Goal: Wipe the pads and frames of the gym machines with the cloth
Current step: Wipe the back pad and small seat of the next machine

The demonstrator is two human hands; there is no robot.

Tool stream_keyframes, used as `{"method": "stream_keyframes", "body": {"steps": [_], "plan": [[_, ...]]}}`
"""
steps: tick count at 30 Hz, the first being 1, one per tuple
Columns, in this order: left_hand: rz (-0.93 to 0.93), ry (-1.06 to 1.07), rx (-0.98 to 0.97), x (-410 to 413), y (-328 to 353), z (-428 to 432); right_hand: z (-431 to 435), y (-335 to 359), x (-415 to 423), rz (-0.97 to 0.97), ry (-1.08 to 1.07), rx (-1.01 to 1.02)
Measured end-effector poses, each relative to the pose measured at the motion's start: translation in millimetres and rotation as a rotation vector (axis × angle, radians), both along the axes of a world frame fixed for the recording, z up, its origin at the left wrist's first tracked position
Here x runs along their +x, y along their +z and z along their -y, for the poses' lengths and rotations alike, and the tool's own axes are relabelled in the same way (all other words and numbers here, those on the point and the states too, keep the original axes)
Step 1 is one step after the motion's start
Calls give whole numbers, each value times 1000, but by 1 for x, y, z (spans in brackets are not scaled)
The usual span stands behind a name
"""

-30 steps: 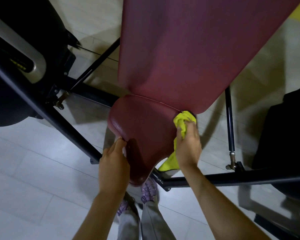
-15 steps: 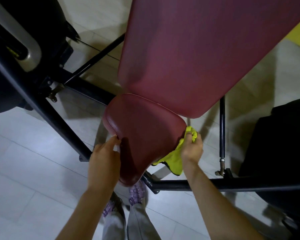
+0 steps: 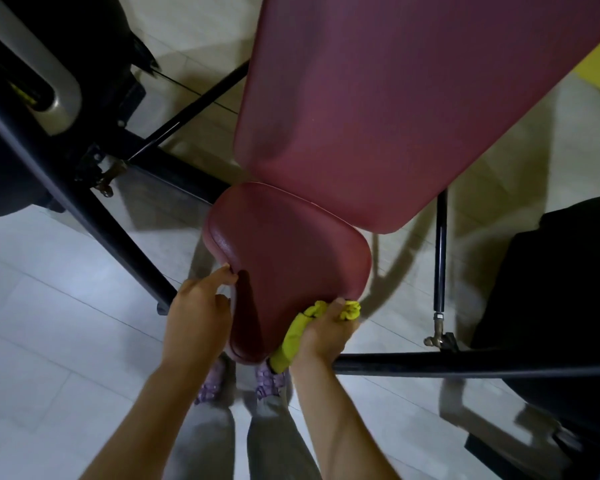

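A dark red seat pad (image 3: pixel 288 251) sits below a long dark red back pad (image 3: pixel 378 98) on a black-framed gym bench. My right hand (image 3: pixel 323 332) grips a bunched yellow cloth (image 3: pixel 297 332) against the seat's lower right edge. Part of the cloth hangs down beneath the hand. On the seat's left edge, my left hand (image 3: pixel 198 313) curls its fingers around the rim. Black frame tubes (image 3: pixel 465 365) run under the seat.
A diagonal black frame bar (image 3: pixel 84 202) crosses at the left, beside a black machine with a silver handle (image 3: pixel 39 71). A thin black strut (image 3: pixel 440 251) stands at the right, next to another black machine (image 3: pixel 561 306). My shoes (image 3: pixel 243 379) are on the pale tiled floor.
My right hand has slid the cloth down the seat's right edge, from the gap by the back pad toward the narrow front end. The left hand stays on the left rim.
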State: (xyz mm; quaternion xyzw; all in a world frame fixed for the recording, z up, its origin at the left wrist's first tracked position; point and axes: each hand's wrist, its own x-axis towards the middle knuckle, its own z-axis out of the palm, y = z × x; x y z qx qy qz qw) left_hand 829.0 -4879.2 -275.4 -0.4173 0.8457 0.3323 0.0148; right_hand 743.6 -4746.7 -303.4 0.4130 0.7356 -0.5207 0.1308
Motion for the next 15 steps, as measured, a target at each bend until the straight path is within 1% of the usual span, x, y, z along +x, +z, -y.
{"method": "stream_keyframes", "body": {"steps": [3, 6, 8, 11, 13, 15], "plan": [[-10, -52, 3, 5, -1, 3, 1, -8, -20, -14, -138, -7], [-22, -70, 26, 3, -3, 7, 1, -13, -16, -13, -154, 58], [-16, -93, 34, 5, -3, 12, 9, -3, 1, -11, -56, 92], [-1, -151, 34, 10, 0, 20, 18, 20, 51, 29, 105, 15], [20, -213, 55, 12, 4, 27, 19, 30, 91, 42, 248, 61], [26, -283, 80, 13, 8, 36, 22, 36, 112, 55, 241, 88]]}}
